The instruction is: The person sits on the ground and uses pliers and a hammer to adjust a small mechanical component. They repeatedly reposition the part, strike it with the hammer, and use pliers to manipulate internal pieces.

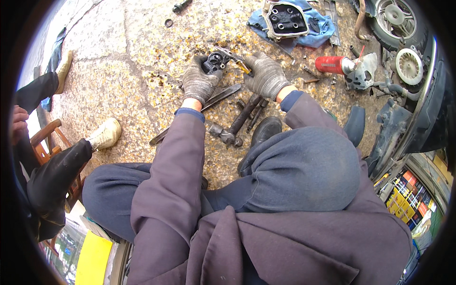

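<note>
One black part (216, 62) in gloved left hand (198, 81), lettered red can (329, 64) farther right.

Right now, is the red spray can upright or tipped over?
Tipped over: the red spray can lies on its side, its white top pointing right.

Mottled, stained floor (137, 90), brightly lit toward the upper left; wooden chair (46, 131) at left; yellow panel (93, 259), lower left.
</note>
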Motion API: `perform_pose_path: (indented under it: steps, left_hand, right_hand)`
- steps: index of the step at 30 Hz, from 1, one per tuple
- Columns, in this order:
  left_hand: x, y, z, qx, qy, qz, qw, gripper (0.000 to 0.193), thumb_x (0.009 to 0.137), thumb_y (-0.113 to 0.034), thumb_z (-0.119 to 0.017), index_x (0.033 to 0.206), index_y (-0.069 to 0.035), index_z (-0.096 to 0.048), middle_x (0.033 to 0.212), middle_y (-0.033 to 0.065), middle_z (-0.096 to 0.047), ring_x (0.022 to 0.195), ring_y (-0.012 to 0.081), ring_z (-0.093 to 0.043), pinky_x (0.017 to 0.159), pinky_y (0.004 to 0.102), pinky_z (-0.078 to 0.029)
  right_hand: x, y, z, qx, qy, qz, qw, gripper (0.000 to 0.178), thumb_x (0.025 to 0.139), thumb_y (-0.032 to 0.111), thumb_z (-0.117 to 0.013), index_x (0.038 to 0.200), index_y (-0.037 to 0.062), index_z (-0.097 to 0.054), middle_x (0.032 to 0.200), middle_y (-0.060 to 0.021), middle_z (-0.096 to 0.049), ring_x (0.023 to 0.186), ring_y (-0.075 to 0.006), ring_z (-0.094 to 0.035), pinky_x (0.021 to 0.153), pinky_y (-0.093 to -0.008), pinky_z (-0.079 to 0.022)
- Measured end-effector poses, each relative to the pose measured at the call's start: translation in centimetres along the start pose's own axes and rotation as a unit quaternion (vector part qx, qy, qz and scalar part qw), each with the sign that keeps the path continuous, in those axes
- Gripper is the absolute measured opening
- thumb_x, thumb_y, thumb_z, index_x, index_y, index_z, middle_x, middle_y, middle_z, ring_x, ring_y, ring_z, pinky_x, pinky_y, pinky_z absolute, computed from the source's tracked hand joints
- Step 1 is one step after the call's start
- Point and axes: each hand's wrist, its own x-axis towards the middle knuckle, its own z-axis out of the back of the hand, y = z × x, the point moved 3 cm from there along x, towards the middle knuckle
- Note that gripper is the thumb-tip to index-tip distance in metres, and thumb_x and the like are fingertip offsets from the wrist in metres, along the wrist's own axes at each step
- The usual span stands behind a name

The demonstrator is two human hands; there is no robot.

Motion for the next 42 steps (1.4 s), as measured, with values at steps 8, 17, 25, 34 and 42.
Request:
perform_pose_path:
  steps: [8, 17, 25, 34, 42]
  left_hand:
    - [1.0, 2.0, 0.7, -0.293, 0.130, 0.049, 0.946, 0.050, 0.074, -0.006, -0.077, 0.121, -0.003, -0.060, 0.106, 0.0095, -0.066, 0.091, 0.0200, -0.065, 0.083, 0.0344, -0.056]
    - [1.5, 1.8, 3.6, -0.445, 0.226, 0.025, 0.866, 0.052, 0.073, -0.012, -0.075, 0.122, -0.004, -0.060, 0.101, 0.0046, -0.066, 0.089, 0.0170, -0.064, 0.082, 0.0314, -0.053]
    - [2.1, 0.3, 5.9, -0.388, 0.269, -0.051, 0.880, 0.057, 0.069, -0.025, -0.077, 0.120, -0.002, -0.062, 0.112, 0.0084, -0.068, 0.102, 0.0199, -0.063, 0.095, 0.0345, -0.049]
    - [1.7, -0.9, 7.0, -0.346, 0.292, -0.052, 0.890, 0.062, 0.065, -0.027, -0.078, 0.121, -0.003, -0.063, 0.111, 0.0072, -0.067, 0.101, 0.0195, -0.062, 0.094, 0.0341, -0.048]
    - [1.8, -0.7, 7.1, -0.408, 0.285, -0.048, 0.866, 0.050, 0.072, -0.020, -0.077, 0.117, -0.003, -0.064, 0.091, 0.0040, -0.066, 0.079, 0.0154, -0.062, 0.069, 0.0313, -0.053]
  right_hand:
    - [0.7, -2.6, -0.6, 0.053, -0.060, 0.102, 0.992, 0.045, 0.077, 0.020, -0.071, 0.121, 0.0115, -0.069, 0.131, -0.0155, -0.059, 0.113, -0.0341, -0.062, 0.097, -0.0411, -0.052]
    - [-0.4, -2.1, 3.0, 0.051, -0.160, 0.245, 0.955, 0.045, 0.066, 0.007, -0.072, 0.111, 0.0056, -0.071, 0.128, -0.0191, -0.060, 0.113, -0.0374, -0.061, 0.096, -0.0433, -0.052]
    - [-1.2, -0.7, 5.6, 0.037, -0.199, 0.300, 0.932, 0.042, 0.065, 0.008, -0.072, 0.107, 0.0064, -0.071, 0.122, -0.0194, -0.062, 0.108, -0.0379, -0.063, 0.091, -0.0436, -0.054]
    - [-1.3, -0.8, 5.7, 0.034, -0.175, 0.267, 0.947, 0.038, 0.068, 0.003, -0.072, 0.105, 0.0052, -0.070, 0.115, -0.0161, -0.063, 0.102, -0.0345, -0.065, 0.085, -0.0401, -0.055]
    - [-1.2, -1.9, 5.3, 0.129, -0.180, 0.278, 0.935, 0.037, 0.073, 0.004, -0.068, 0.110, 0.0047, -0.070, 0.123, -0.0182, -0.063, 0.104, -0.0355, -0.066, 0.087, -0.0405, -0.056]
